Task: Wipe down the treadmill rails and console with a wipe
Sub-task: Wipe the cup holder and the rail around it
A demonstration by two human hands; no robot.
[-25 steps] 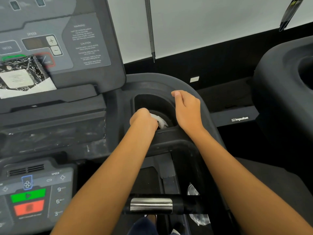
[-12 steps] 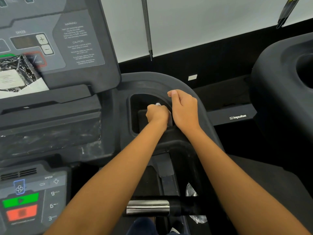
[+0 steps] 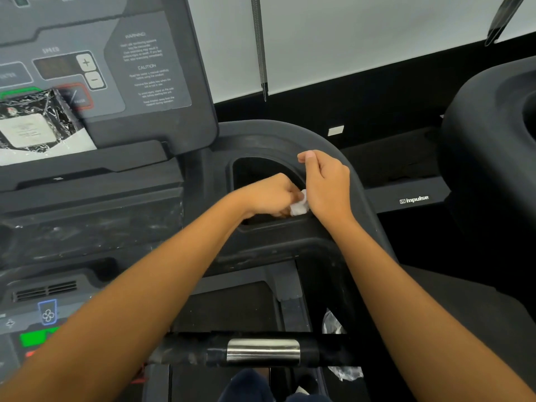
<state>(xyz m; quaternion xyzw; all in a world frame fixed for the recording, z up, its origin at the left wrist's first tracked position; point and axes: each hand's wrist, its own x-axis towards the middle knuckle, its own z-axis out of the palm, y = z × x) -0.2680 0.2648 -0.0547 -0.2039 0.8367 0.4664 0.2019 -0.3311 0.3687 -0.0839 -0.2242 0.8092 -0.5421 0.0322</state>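
At right edge of cup holder [image 3: 233, 181], head view: my left hand [image 3: 269, 195] pinches wipe [image 3: 298, 206] against inner wall; right hand [image 3: 327, 184] curled on rim beside, grip unclear. Judging: cup holder underway; console [image 3: 121, 82], rails [image 3: 372, 224] left.

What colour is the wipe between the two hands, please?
The small crumpled wipe is white; head view.

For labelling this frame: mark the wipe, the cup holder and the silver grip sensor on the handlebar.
wipe [image 3: 299, 206], head view, on the exposed white wad.
cup holder [image 3: 255, 171], head view, on its dark inner wall.
silver grip sensor [image 3: 262, 351], head view, on the middle of the metal band.
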